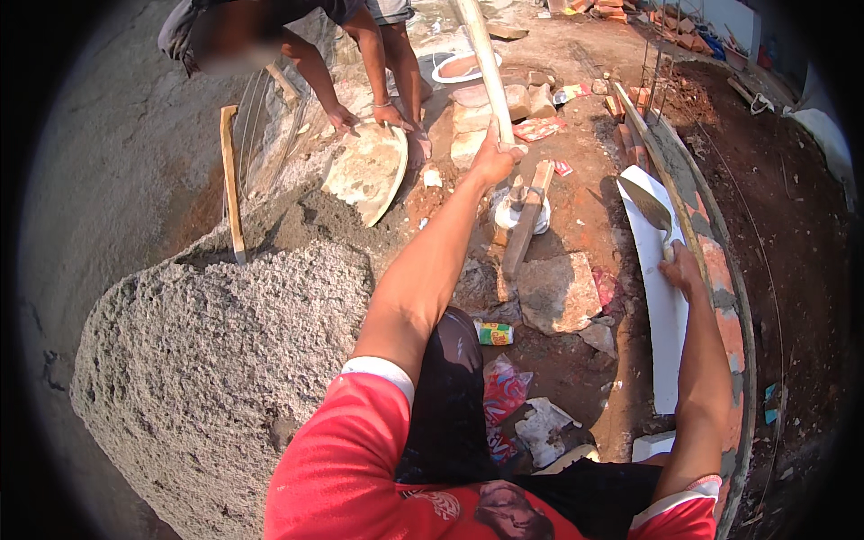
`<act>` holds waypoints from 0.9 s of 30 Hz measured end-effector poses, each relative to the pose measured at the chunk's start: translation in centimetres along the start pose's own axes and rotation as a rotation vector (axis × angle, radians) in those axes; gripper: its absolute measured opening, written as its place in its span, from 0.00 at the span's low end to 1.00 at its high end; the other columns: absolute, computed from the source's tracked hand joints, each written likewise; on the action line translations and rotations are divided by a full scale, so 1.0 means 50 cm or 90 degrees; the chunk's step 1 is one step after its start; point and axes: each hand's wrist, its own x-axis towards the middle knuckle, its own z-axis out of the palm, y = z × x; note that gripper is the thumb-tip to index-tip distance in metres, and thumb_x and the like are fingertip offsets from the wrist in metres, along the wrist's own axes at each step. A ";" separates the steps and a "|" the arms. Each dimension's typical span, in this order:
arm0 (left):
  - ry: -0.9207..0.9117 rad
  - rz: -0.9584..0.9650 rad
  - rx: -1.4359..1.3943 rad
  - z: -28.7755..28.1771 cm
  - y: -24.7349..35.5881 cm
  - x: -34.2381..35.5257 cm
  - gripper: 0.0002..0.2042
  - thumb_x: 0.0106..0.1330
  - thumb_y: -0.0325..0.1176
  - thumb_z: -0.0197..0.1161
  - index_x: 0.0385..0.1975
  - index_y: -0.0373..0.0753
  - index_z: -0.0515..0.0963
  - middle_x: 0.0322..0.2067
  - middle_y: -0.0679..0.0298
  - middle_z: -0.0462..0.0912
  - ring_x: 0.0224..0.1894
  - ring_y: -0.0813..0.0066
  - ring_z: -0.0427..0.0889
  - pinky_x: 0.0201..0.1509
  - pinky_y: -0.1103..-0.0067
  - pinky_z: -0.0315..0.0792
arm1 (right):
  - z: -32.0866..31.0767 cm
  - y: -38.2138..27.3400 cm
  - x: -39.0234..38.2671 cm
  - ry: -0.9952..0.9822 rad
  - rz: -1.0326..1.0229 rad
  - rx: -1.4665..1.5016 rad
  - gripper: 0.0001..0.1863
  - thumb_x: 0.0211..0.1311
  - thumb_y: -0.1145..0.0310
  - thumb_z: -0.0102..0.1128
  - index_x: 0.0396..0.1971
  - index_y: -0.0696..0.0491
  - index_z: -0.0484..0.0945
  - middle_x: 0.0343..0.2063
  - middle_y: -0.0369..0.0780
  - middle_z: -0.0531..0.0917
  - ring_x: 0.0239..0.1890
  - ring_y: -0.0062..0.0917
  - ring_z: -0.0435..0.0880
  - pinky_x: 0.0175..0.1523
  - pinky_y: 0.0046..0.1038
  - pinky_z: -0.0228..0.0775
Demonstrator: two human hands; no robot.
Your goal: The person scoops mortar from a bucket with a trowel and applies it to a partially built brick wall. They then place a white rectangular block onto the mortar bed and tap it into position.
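My left hand [495,160] is wrapped round the lower end of a pale wooden pole [489,74], which slants up past the top edge of the view. In my right hand [684,272] is a pointed masonry trowel [650,207], gripped by its handle with the metal blade pointing up and left. The blade lies over a long white board [663,337], beside a low brick wall [717,270]. Below my left hand a short wooden piece [527,223] leans by a whitish round object [508,214], whose kind I cannot make out.
A large grey mortar heap [216,360] fills the left, with an upright wooden handle [232,180] at its far edge. Another person's hands [390,115] hold a mortar-crusted shallow pan [364,175]. Stone blocks [558,292], a can [494,334] and wrappers [506,389] lie about.
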 end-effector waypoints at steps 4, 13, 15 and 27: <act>0.015 0.025 0.089 -0.007 -0.014 0.004 0.53 0.63 0.31 0.69 0.79 0.48 0.34 0.38 0.60 0.83 0.36 0.73 0.81 0.38 0.74 0.76 | 0.006 0.014 0.009 -0.008 0.002 0.033 0.32 0.50 0.67 0.69 0.56 0.61 0.71 0.50 0.56 0.80 0.55 0.49 0.80 0.59 0.42 0.71; -0.048 -0.048 0.154 -0.034 -0.096 -0.013 0.20 0.67 0.35 0.66 0.57 0.38 0.80 0.41 0.64 0.87 0.39 0.76 0.83 0.45 0.77 0.76 | 0.034 0.046 0.031 0.009 0.002 0.064 0.34 0.49 0.73 0.67 0.59 0.63 0.70 0.51 0.55 0.80 0.55 0.47 0.81 0.57 0.40 0.73; -0.066 -0.097 0.197 -0.047 -0.133 -0.030 0.11 0.66 0.37 0.64 0.41 0.38 0.86 0.34 0.64 0.88 0.32 0.74 0.84 0.38 0.75 0.78 | 0.039 0.049 0.035 0.028 0.003 0.059 0.33 0.48 0.75 0.67 0.58 0.64 0.70 0.50 0.55 0.81 0.54 0.46 0.82 0.57 0.40 0.73; -0.282 -0.164 0.540 -0.114 -0.190 -0.097 0.12 0.61 0.40 0.64 0.42 0.47 0.87 0.29 0.58 0.89 0.31 0.66 0.88 0.36 0.70 0.79 | 0.031 0.043 0.030 0.029 -0.012 0.078 0.29 0.47 0.73 0.65 0.53 0.64 0.72 0.47 0.57 0.82 0.52 0.48 0.82 0.55 0.41 0.73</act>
